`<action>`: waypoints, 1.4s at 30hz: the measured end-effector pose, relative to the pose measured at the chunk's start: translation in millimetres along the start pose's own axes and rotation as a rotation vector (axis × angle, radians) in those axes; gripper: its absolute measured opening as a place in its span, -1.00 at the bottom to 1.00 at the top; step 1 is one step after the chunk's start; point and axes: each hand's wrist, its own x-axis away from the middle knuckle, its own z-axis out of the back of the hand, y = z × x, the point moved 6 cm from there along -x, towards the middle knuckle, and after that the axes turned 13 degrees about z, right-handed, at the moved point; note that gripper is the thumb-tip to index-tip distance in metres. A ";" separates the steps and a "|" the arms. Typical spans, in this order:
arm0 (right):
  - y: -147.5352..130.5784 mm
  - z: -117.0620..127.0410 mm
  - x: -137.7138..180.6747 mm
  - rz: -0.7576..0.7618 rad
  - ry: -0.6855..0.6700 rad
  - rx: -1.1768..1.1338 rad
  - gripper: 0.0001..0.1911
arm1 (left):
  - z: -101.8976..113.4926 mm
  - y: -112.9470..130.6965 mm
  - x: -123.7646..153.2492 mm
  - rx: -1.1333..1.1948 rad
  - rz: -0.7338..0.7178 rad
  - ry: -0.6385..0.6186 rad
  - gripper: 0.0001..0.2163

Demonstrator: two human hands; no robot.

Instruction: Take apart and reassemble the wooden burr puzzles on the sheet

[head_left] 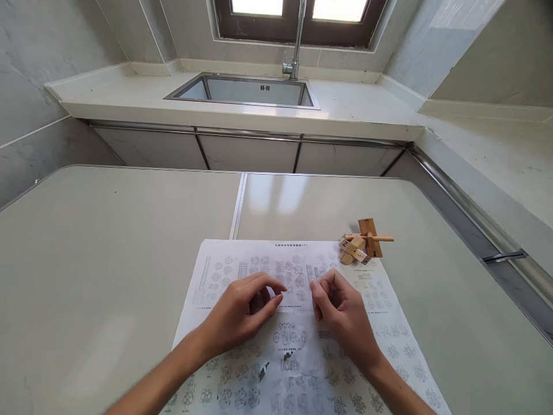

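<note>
A large printed instruction sheet (298, 320) lies on the table, covered in small line drawings of puzzle shapes. It has creases and a few small torn holes. My left hand (248, 305) rests over its middle, fingers loosely curved, with a gap between thumb and fingertips and nothing held. To the right, my right hand (339, 305) is curled closed, thumb against the index finger, with no object showing in it. Beyond that hand, at the sheet's upper right corner, sits a small cluster of numbered wooden puzzle pieces (355, 251), including flat plates and a round stick (383, 238).
The pale table (99, 259) has a seam (239, 199) running away from me. Past its far edge stands a white counter (349, 101) with a sink (242, 89) and a faucet (295, 63) below a window. Another counter (496, 144) runs along the right.
</note>
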 end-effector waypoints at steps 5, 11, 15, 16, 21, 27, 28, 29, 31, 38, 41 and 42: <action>0.2 0.1 -0.1 0.006 0.005 -0.003 -0.53 | 0.1 -0.8 0.1 0.001 0.008 -0.007 -0.88; 2.4 6.1 -3.7 0.018 0.050 -0.003 -0.53 | -1.1 -2.9 -0.1 -0.007 0.006 -0.014 -0.87; 3.0 20.2 -7.8 0.056 0.159 0.017 -0.53 | -0.9 -2.9 -0.3 -0.015 0.004 -0.010 -0.87; 2.6 24.8 -8.7 0.073 0.195 0.023 -0.52 | -0.7 -3.2 -0.4 -0.014 0.007 -0.011 -0.87; 2.9 53.4 -13.8 0.122 0.426 0.029 -0.46 | 0.0 -6.2 -1.3 -0.010 0.027 -0.022 -0.85; 13.9 88.0 -27.5 0.116 0.638 -0.097 -0.59 | 0.6 -7.8 -3.3 -0.005 0.050 -0.018 -0.84; 15.2 92.9 -29.7 0.140 0.656 -0.097 -0.60 | 0.7 -7.7 -3.6 -0.008 0.052 -0.018 -0.84; 16.5 98.0 -31.2 0.164 0.681 -0.076 -0.62 | 0.8 -7.5 -3.8 -0.012 0.054 -0.018 -0.83; 19.3 107.1 -32.6 0.193 0.728 0.031 -0.65 | 1.2 -7.1 -3.9 -0.023 0.054 -0.018 -0.82; 22.2 119.2 -37.6 0.275 0.722 0.302 -0.51 | 1.6 -7.1 -3.4 -0.040 0.051 -0.007 -0.82; 24.2 119.2 -41.9 0.277 0.652 0.324 -0.46 | 1.2 -7.7 -3.3 -0.043 0.051 -0.011 -0.82; 25.2 118.9 -43.4 0.279 0.626 0.323 -0.45 | 1.3 -7.9 -3.3 -0.045 0.050 -0.011 -0.82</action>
